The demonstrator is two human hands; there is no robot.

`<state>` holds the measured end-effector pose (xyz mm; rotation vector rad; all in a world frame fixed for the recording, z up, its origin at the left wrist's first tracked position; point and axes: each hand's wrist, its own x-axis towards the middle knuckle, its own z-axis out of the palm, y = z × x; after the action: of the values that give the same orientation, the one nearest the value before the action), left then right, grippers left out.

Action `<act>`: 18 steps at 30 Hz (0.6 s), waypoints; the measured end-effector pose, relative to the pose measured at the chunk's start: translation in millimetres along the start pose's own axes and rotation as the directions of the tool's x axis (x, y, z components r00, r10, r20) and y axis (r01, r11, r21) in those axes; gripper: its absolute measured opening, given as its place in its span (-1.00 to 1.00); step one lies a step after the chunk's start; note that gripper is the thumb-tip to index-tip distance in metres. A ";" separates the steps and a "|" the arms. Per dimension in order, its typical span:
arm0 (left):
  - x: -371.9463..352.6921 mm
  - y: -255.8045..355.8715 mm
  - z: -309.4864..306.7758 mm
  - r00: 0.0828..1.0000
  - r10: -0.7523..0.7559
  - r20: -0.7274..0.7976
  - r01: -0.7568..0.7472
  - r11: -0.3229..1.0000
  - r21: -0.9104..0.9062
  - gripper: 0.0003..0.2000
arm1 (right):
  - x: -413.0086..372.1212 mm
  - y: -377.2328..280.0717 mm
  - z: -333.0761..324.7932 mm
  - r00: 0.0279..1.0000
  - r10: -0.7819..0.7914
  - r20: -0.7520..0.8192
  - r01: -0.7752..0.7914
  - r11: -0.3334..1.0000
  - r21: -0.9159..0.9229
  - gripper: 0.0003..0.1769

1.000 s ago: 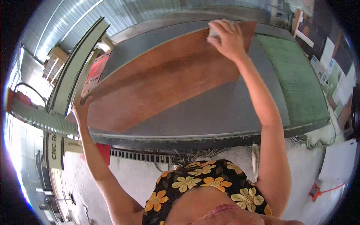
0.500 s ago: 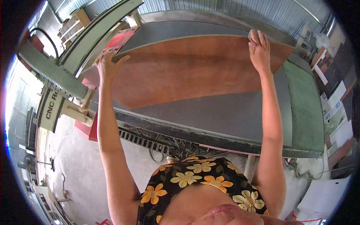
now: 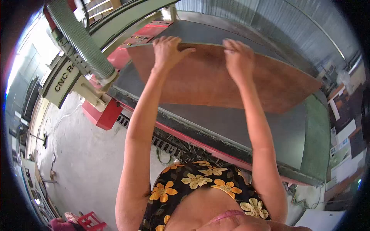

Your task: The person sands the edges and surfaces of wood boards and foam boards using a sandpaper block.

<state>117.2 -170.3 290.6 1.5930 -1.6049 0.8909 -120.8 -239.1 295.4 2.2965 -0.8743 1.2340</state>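
Observation:
A large reddish-brown board (image 3: 200,84) stands tilted on its lower edge over a dark grey sheet (image 3: 246,125) on the machine bed. My left hand (image 3: 167,54) grips the board's top edge left of the middle, thumb on the near face and fingers over the edge. Further right along the same edge, my right hand (image 3: 239,59) is curled at the top, slightly blurred; its fingertips are partly hidden.
A CNC gantry (image 3: 63,81) with a ribbed hose (image 3: 83,38) stands at the left, above a red housing (image 3: 101,115). A green strip (image 3: 318,134) borders the bed's right end. At the lower left are a red stool (image 3: 90,222) and part of a person (image 3: 63,225).
Both hands have come closer together along the board's top edge, the right one moving left. The view has turned, and the board's right end now reaches lower.

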 end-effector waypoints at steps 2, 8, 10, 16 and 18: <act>0.8 -0.4 1.6 1.000 -0.006 -0.002 0.006 1.000 -0.002 -0.51 | -9.1 16.5 2.9 0.997 0.016 -0.080 -0.027 0.990 -0.141 -0.79; -1.1 -10.0 5.0 0.990 -0.038 0.139 0.060 0.986 -0.157 -0.48 | 14.0 -75.4 25.3 0.998 0.058 0.012 -0.057 0.997 -0.061 -0.72; -9.3 -12.7 -13.3 0.997 -0.061 -0.036 0.058 0.996 -0.074 -0.31 | 14.5 -78.7 33.3 0.999 0.054 0.003 -0.054 0.997 -0.061 -0.69; -73.8 -77.6 -10.6 0.737 -0.615 -0.281 0.558 0.788 -0.260 -0.01 | 12.7 -79.0 33.3 0.999 0.043 -0.001 -0.043 0.996 -0.078 -0.67; -97.2 -99.7 5.8 0.676 -0.734 -0.068 0.590 0.594 -0.547 -0.20 | 15.2 -84.3 36.9 0.998 0.055 -0.011 -0.056 0.993 -0.105 -0.67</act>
<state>217.1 -125.4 204.4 1.4330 -0.7855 0.2399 -34.8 -204.7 284.7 2.1968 -0.9823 1.1893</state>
